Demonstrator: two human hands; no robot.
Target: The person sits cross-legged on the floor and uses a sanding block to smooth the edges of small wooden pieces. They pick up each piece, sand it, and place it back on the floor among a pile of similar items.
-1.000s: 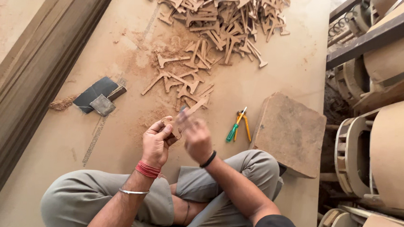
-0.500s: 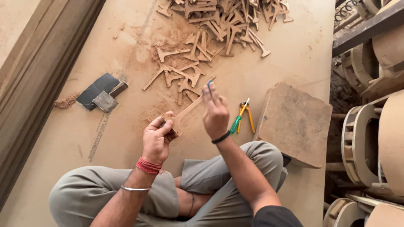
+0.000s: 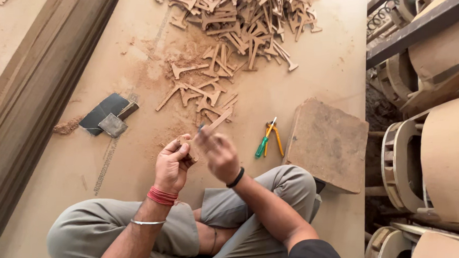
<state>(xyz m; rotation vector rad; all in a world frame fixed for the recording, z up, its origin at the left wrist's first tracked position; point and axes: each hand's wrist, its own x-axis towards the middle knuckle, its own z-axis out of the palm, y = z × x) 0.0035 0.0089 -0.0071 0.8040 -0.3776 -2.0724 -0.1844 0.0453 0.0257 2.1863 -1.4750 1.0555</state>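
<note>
I sit cross-legged on a dusty board floor. My left hand (image 3: 172, 161) grips the near end of a thin cut-out wooden piece (image 3: 217, 121) that points up and to the right. My right hand (image 3: 217, 153) is blurred, pressed against the piece just right of the left hand; a small dark bit shows at its fingertips, too blurred to identify. A small heap of similar wooden pieces (image 3: 200, 90) lies just beyond my hands, amid sawdust.
A big pile of wooden cut-outs (image 3: 238, 17) lies at the far end. Green and yellow hand tools (image 3: 267, 139) rest right of my hands, beside a square board (image 3: 326, 142). Dark sanding sheets (image 3: 107, 115) lie left. Long timber (image 3: 32, 102) borders the left; curved wooden parts (image 3: 422, 151) stack right.
My right hand slid out along the wooden piece toward its far end, then came back beside the left hand. The left hand kept its hold.
</note>
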